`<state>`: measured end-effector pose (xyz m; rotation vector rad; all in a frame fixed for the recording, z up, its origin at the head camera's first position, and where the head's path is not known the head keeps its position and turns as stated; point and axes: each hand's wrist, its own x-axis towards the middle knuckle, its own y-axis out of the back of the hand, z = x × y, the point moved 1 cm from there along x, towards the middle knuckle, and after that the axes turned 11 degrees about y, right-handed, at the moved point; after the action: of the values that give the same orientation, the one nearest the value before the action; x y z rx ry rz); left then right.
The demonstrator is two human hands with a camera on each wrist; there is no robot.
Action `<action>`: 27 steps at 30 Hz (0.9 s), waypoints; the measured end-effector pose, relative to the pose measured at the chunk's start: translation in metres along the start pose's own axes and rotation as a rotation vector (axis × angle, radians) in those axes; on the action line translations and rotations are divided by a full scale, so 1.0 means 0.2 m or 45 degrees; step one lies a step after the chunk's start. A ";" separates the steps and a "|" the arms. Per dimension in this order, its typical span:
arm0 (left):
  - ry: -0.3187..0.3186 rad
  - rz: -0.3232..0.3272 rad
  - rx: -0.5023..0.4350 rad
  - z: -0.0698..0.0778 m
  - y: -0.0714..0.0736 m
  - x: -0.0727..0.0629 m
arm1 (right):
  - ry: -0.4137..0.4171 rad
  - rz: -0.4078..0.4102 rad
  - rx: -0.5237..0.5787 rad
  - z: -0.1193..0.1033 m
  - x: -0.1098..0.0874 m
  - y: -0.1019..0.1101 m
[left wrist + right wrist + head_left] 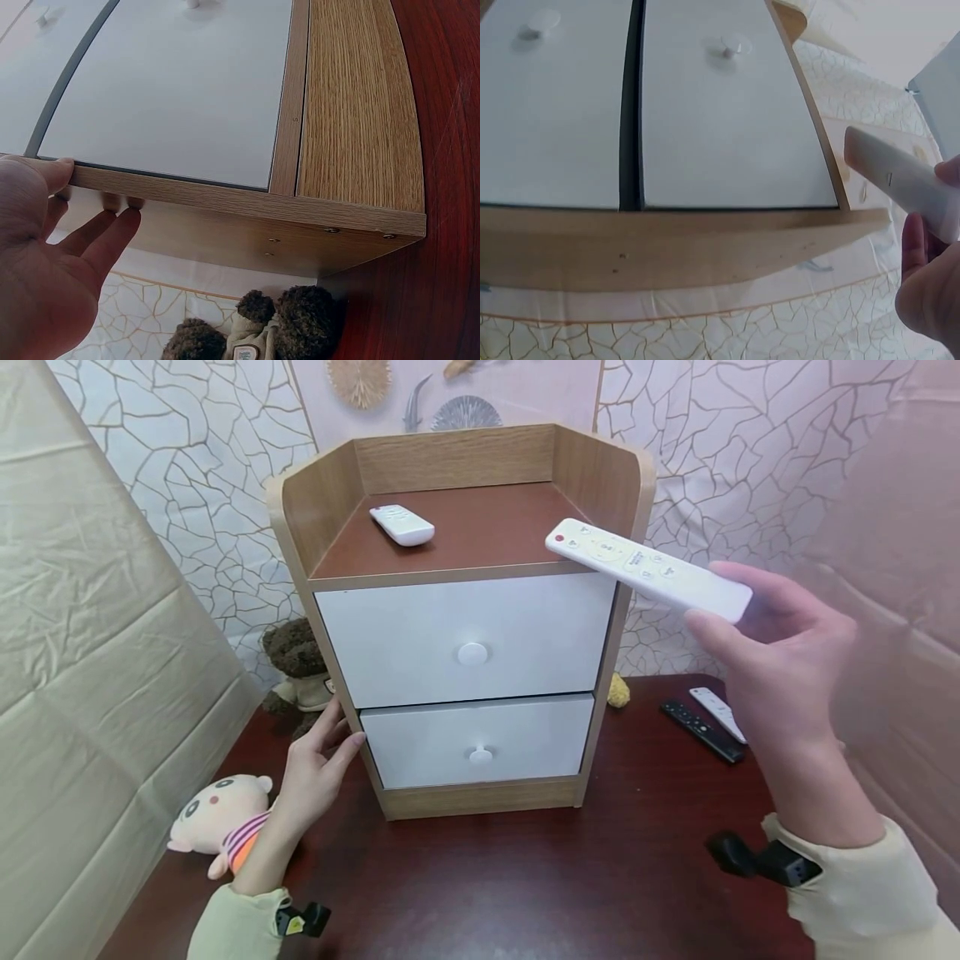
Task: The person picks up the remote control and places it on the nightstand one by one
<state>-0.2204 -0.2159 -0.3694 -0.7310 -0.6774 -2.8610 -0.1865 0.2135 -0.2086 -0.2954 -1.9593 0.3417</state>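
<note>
My right hand (787, 652) grips a white remote control (648, 568) by its near end, between thumb and fingers. The remote is held up in front of the right side of a small two-drawer cabinet (480, 797), its buttons facing up. In the right wrist view, the plain back of the remote (896, 176) shows. My left hand (318, 768) rests on the cabinet's left front edge, the thumb on the edge and the fingertips against the outer side panel. On the cabinet's brown top lies another white remote (402, 525).
Right of the cabinet, a black remote (701, 731) and a white remote (718, 714) lie on the dark red table (480, 885). A yellow object (618, 692) shows behind the cabinet. A brown teddy bear (296, 652) and a pink plush toy (225, 818) are on the left.
</note>
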 end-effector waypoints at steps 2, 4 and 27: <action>0.002 0.002 0.000 0.00 0.00 0.00 | 0.015 -0.013 -0.037 0.00 0.00 -0.03; 0.002 0.004 0.002 0.00 0.00 0.00 | -0.016 0.003 -0.043 0.00 0.00 -0.07; -0.012 0.009 -0.016 0.00 -0.01 0.00 | -0.142 -0.102 -0.334 0.05 0.05 -0.40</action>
<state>-0.2213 -0.2147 -0.3698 -0.7479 -0.6569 -2.8600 -0.2043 0.1409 -0.1751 -0.3711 -2.1217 0.0485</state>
